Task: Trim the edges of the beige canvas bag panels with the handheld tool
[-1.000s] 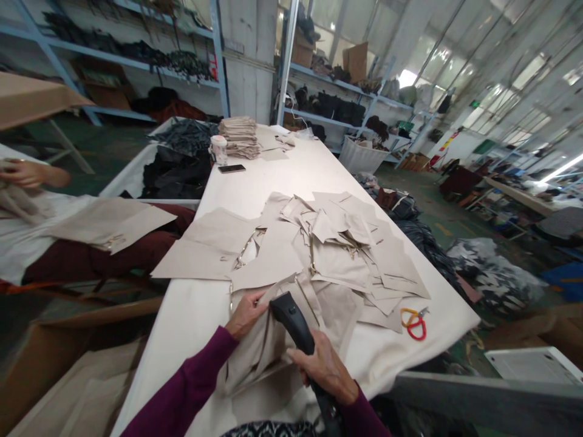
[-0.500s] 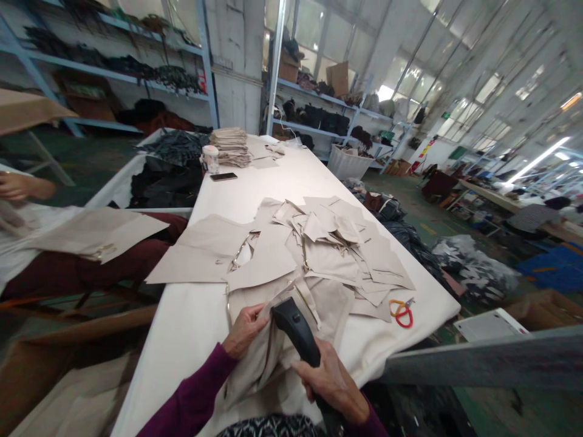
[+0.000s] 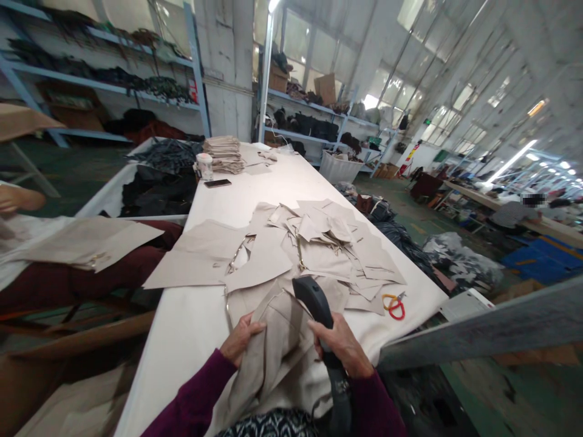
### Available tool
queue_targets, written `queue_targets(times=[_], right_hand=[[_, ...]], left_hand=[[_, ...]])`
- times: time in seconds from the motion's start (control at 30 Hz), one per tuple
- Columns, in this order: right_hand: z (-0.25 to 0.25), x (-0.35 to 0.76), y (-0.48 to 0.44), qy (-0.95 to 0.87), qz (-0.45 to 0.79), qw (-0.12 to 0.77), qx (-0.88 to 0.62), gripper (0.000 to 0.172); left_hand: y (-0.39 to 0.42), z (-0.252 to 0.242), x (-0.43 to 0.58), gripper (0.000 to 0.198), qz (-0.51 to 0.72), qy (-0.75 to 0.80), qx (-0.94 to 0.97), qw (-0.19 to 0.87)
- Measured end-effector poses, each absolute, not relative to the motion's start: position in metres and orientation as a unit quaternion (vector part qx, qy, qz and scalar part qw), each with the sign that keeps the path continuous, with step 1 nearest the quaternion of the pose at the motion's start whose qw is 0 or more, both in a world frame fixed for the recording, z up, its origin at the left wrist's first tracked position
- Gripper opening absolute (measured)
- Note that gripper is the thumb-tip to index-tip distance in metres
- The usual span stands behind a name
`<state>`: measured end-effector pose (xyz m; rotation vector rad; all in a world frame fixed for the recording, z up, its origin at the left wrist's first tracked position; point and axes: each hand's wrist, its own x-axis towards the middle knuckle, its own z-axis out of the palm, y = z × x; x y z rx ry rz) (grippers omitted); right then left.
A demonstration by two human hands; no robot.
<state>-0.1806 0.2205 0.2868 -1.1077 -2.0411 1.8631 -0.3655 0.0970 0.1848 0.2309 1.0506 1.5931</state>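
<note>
My left hand (image 3: 240, 340) grips the left edge of a beige fabric piece (image 3: 273, 337) at the near end of a long white table (image 3: 191, 328). In my right hand (image 3: 342, 346) sits the handle of a black hand-held tool (image 3: 314, 303), fingers wrapped around it. The tool's head points up and away, beside the raised fabric piece. Both sleeves are purple. Just beyond my hands lies a pile of several cut beige fabric pieces (image 3: 319, 249).
Red-and-yellow scissors (image 3: 394, 305) lie at the table's right edge. A stack of folded beige fabric (image 3: 223, 153), a white cup (image 3: 204, 165) and a phone (image 3: 217, 182) sit at the far end. Another person's arm (image 3: 18, 198) shows at left. Shelves line the back wall.
My right hand has moved the black tool right, off the fabric. My left hand has lifted the beige piece and shifted down its edge. The camera tilted slightly.
</note>
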Motion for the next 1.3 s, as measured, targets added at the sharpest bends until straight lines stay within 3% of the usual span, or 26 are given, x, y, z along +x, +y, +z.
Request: queue_targets(times=[0.13, 0.33, 0.7, 0.87, 1.07, 1.2, 1.3], right_hand=[[0.293, -0.168, 0.212, -0.692, 0.63, 0.056, -0.348, 0.021], [0.284, -0.173, 0.193, -0.695, 0.644, 0.012, -0.32, 0.018], [0.288, -0.184, 0.216, -0.698, 0.594, 0.118, -0.383, 0.027], [0.295, -0.158, 0.224, -0.698, 0.56, 0.137, -0.424, 0.03], [0.295, -0.127, 0.223, -0.692, 0.525, 0.135, -0.477, 0.036], [0.289, -0.114, 0.223, -0.683, 0.51, 0.132, -0.505, 0.036], [0.285, -0.106, 0.219, -0.68, 0.515, 0.125, -0.507, 0.035]], left_hand=[[0.098, 0.183, -0.367, 0.048, 0.678, 0.454, 0.1, 0.569], [0.1, 0.185, -0.365, 0.04, 0.671, 0.465, 0.116, 0.566], [0.095, 0.202, -0.366, 0.033, 0.649, 0.497, 0.185, 0.546], [0.105, 0.262, -0.412, 0.037, 0.663, 0.568, 0.243, 0.423], [0.121, 0.33, -0.427, 0.043, 0.533, 0.646, 0.529, 0.138], [0.129, 0.273, -0.384, 0.057, 0.34, 0.643, 0.668, 0.16], [0.125, 0.197, -0.352, 0.04, 0.319, 0.672, 0.581, 0.331]])
